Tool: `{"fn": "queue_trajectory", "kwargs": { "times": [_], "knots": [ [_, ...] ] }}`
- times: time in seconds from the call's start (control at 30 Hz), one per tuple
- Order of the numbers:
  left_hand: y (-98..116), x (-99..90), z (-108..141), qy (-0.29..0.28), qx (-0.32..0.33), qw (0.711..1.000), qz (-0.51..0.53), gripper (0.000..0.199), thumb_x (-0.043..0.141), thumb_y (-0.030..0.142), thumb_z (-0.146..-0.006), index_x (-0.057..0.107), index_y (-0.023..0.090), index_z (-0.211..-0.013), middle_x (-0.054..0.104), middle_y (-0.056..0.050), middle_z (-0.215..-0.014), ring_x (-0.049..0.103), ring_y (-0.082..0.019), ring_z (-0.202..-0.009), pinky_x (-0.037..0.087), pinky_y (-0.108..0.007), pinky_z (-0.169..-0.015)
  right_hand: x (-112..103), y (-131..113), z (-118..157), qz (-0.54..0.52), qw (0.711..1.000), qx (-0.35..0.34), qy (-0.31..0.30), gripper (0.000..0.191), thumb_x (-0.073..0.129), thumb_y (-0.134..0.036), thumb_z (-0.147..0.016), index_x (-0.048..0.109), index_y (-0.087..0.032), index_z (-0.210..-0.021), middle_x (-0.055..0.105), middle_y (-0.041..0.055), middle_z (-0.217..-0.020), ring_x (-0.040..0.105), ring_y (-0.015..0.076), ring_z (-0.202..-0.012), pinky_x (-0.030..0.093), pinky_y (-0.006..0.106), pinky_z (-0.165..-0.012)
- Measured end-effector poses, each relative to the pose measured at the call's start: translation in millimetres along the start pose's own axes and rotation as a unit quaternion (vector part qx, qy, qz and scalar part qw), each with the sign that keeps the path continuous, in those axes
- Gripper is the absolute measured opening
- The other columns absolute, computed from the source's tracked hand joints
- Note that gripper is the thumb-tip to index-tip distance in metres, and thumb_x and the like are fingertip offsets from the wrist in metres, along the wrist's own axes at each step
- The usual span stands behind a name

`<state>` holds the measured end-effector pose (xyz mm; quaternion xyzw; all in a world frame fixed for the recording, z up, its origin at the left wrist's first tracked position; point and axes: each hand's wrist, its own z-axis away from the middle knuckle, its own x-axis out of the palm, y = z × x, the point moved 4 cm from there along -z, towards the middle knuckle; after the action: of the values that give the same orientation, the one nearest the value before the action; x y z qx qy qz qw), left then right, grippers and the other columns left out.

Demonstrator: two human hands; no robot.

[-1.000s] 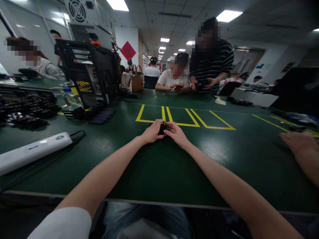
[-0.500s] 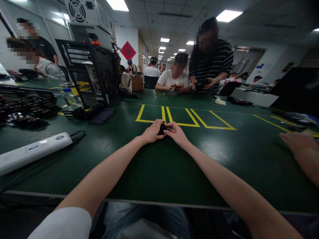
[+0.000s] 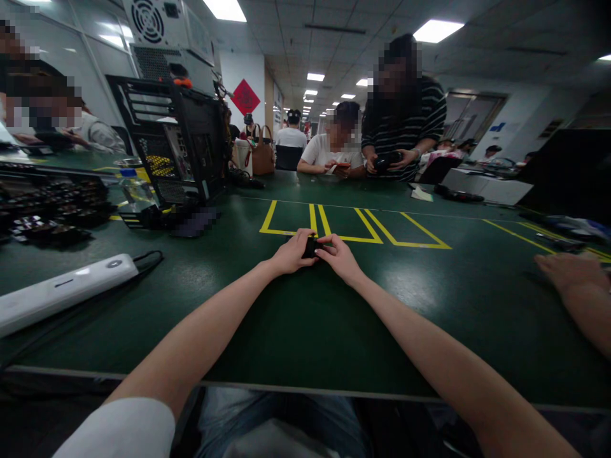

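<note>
Between my two hands is a small black object (image 3: 310, 247), mostly covered by fingers, so its kind cannot be made out. My left hand (image 3: 292, 252) is closed around its left side, with the fingers curled over the top. From the other side my right hand (image 3: 337, 257) pinches its right end between thumb and fingertips. Both hands are low over the green tabletop (image 3: 305, 331), just in front of yellow tape outlines (image 3: 344, 239).
On the left lie a white power strip (image 3: 71, 289) with a black cable and a pile of dark parts (image 3: 52, 203). An open black computer case (image 3: 176, 140) stands behind a clear bottle (image 3: 133, 191). Another person's hand (image 3: 573, 273) rests at the right; a person in stripes (image 3: 405, 121) stands opposite.
My hands and the black object stay almost exactly in place; the right fingertips shift very slightly. At the far left, a person in dark clothes has leaned lower and further left.
</note>
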<state>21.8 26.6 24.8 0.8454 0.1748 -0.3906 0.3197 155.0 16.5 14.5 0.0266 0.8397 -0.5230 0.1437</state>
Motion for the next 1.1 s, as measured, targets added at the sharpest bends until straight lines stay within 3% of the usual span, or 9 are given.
{"fn": "queue_trajectory", "kwargs": {
  "times": [0.17,0.33,0.47,0.63,0.77,0.97,1.1],
  "knots": [
    [-7.6,-5.0,-0.6,-0.039,-0.045,0.998,0.021,0.061,0.055,0.041,-0.069,0.027,0.020,-0.119,0.042,-0.010,-0.117,0.047,-0.025,-0.102,0.042,-0.037,-0.081,-3.0,7.1,-0.3,0.110,0.993,0.038,0.017,0.032,0.056,-0.026,-0.070,0.046,-0.020,-0.100,0.054,0.0042,-0.105,0.051,0.0167,-0.101,0.039,0.038,-0.091],
    [-23.3,-8.4,0.1,-0.101,-0.141,0.984,0.040,0.057,0.053,0.048,-0.069,0.034,0.019,-0.115,0.049,-0.009,-0.111,0.051,-0.024,-0.097,0.043,-0.034,-0.076,-3.9,-3.6,8.5,0.236,0.970,0.057,-0.026,0.044,0.056,-0.037,-0.070,0.044,-0.018,-0.108,0.052,0.0077,-0.111,0.049,0.0197,-0.104,0.039,0.039,-0.088],
    [-25.1,-8.6,1.5,-0.096,-0.171,0.980,0.039,0.058,0.053,0.050,-0.068,0.034,0.021,-0.115,0.048,-0.009,-0.113,0.051,-0.023,-0.097,0.043,-0.032,-0.076,-2.5,-10.4,11.0,0.279,0.956,0.074,-0.057,0.052,0.060,-0.033,-0.067,0.041,-0.018,-0.113,0.051,0.0086,-0.113,0.049,0.0199,-0.105,0.037,0.038,-0.090],
    [-21.0,-8.2,3.2,-0.092,-0.183,0.979,0.020,0.070,0.060,0.053,-0.060,0.031,0.023,-0.116,0.047,-0.009,-0.117,0.049,-0.025,-0.101,0.043,-0.033,-0.076,-3.7,-9.7,8.6,0.301,0.948,0.089,-0.059,0.050,0.058,-0.032,-0.069,0.040,-0.018,-0.113,0.052,0.0077,-0.114,0.046,0.0198,-0.109,0.035,0.039,-0.090],
    [-18.5,-8.3,2.7,-0.099,-0.193,0.976,0.014,0.066,0.059,0.049,-0.063,0.029,0.024,-0.116,0.046,-0.008,-0.118,0.049,-0.025,-0.103,0.043,-0.033,-0.076,-5.6,-9.3,10.1,0.325,0.939,0.095,-0.055,0.048,0.056,-0.033,-0.070,0.040,-0.019,-0.113,0.051,0.0073,-0.116,0.044,0.0201,-0.110,0.035,0.039,-0.090],
    [6.0,-13.2,18.9,-0.124,-0.172,0.977,0.011,0.064,0.060,0.044,-0.064,0.029,0.024,-0.116,0.046,-0.007,-0.117,0.050,-0.024,-0.102,0.042,-0.033,-0.080,-7.9,-17.8,19.8,0.352,0.929,0.100,-0.057,0.047,0.056,-0.031,-0.071,0.039,-0.017,-0.113,0.051,0.0104,-0.114,0.048,0.0215,-0.107,0.037,0.040,-0.090],
    [39.6,-23.4,51.4,-0.161,-0.133,0.977,0.036,0.067,0.059,0.043,-0.065,0.025,0.024,-0.119,0.047,-0.007,-0.114,0.051,-0.024,-0.099,0.043,-0.033,-0.079,0.2,-46.8,55.0,0.320,0.934,0.091,-0.132,0.062,0.063,-0.029,-0.065,0.033,-0.020,-0.119,0.051,0.0094,-0.113,0.050,0.0227,-0.104,0.039,0.042,-0.089]
  ]
}}
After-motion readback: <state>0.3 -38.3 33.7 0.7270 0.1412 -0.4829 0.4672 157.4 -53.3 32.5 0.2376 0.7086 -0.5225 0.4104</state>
